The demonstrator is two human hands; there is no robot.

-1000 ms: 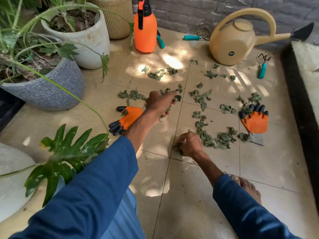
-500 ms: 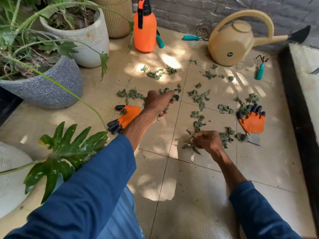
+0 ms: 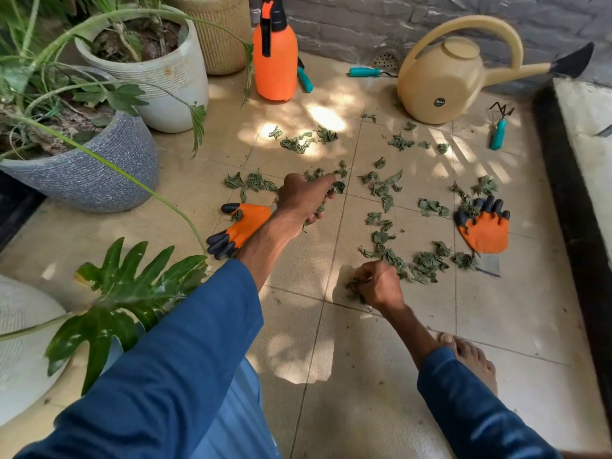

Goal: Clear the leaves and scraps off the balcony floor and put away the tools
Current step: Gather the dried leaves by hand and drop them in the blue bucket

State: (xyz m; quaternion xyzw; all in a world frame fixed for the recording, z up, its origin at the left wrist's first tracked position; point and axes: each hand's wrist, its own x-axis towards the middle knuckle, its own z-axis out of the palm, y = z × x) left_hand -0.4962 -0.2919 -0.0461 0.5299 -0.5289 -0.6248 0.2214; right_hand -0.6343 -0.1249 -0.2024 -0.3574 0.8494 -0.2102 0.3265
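Near frame centre, the left hand [image 3: 306, 202] clutched a wad of leaves [image 3: 338, 187]; below, the right hand [image 3: 377, 286] pinched more. Light, limp, they seemed best scooped together.

Beige tiled floor [image 3: 530, 309] dappled with sunlight — grey stone wall [image 3: 347, 24] behind (black kerb [image 3: 569, 200] at right).

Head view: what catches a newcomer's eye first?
The green leaf scraps strewn over the middle tiles, with the left hand gripping a bunch and the right hand pinching more nearer the person. Then the bright orange glove beside the left forearm, a second glove at the right among scraps, and the orange spray bottle by the far wall.
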